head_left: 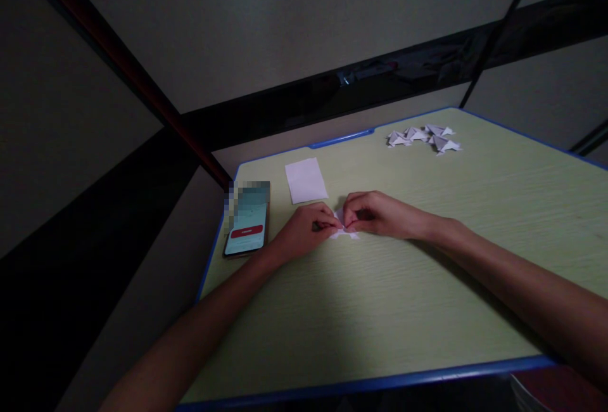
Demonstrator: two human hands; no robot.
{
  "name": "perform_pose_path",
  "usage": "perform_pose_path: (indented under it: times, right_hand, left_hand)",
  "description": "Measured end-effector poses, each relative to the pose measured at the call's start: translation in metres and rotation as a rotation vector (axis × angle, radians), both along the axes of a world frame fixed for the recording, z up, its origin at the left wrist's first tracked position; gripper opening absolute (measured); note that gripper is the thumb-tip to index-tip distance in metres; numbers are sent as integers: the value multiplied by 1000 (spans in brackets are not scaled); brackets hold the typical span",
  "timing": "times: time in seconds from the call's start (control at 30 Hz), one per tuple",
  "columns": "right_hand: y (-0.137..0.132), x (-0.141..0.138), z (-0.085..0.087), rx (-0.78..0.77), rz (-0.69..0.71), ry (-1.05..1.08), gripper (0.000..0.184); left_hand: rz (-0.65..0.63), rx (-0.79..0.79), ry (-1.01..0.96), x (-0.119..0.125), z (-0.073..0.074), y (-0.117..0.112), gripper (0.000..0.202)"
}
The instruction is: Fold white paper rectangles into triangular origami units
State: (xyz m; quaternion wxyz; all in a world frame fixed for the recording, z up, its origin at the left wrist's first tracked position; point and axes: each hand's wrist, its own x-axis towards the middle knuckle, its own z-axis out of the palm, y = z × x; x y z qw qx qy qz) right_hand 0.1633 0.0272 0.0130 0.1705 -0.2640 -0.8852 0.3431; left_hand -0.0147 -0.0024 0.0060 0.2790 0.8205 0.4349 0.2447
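In the head view, your left hand (311, 228) and right hand (369, 214), fingertips closed, pinch the small folded paper (339, 215) on the table (403, 310). The paper lies near the square sheet (306, 180), right of the phone (247, 222), well apart from four folded figures (417, 134).

Pale yellow-green tabletop (361, 310) with faint, fine wood-grain streaks and blue edging (380, 387). Folded paper (339, 215) on it is white tinged with lilac. Clock directions run from that paper. Between 10 and 11 o'clock, a plain lilac-white sheet (306, 180). At 9 o'clock, a phone (249, 215) with a teal-green screen, 1 red button (246, 232) and brownish edge. At 2 o'clock, 4 white paper figures (439, 142) with grey-shaded facets. At 12 o'clock, a blue bar (342, 139), then grey-beige panels (308, 25) crossed by a glossy black band (294, 104).
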Motion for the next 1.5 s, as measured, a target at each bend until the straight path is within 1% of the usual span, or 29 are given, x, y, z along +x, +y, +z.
perform_pose_path:
  times: [0.1,0.33,0.5,0.67,0.77,0.93,1.0,1.2,1.33,1.5]
  right_hand:
    - [0,1,0,-53,20,17,8]
    - [1,1,0,-92,21,30,8]
    - [1,2,0,-92,46,42,10]
    - [2,2,-1,-97,26,41,8]
    - [1,0,0,-68,12,23,7]
    - [-1,0,1,43,2,-34,6]
    - [-1,0,1,50,6,-32,7]
    - [0,2,1,-52,26,-5,7]
    - [0,2,1,-65,9,-9,6]
    - [0,2,2,-67,22,-12,8]
  left_hand:
    - [-2,6,4,0,-1,0,16]
    - [-11,23,13,0,-1,1,16]
    - [-10,14,13,0,-1,1,17]
    - [-6,22,10,0,-2,1,16]
    - [-7,24,7,0,-2,1,16]
    - [-8,6,-4,0,-1,1,17]
    - [-13,4,-5,-1,-1,1,16]
    - [-39,-30,-19,-2,-2,4,16]
    - [-51,-46,-17,-3,-1,4,16]
    - [-61,-53,-8,-4,1,4,18]
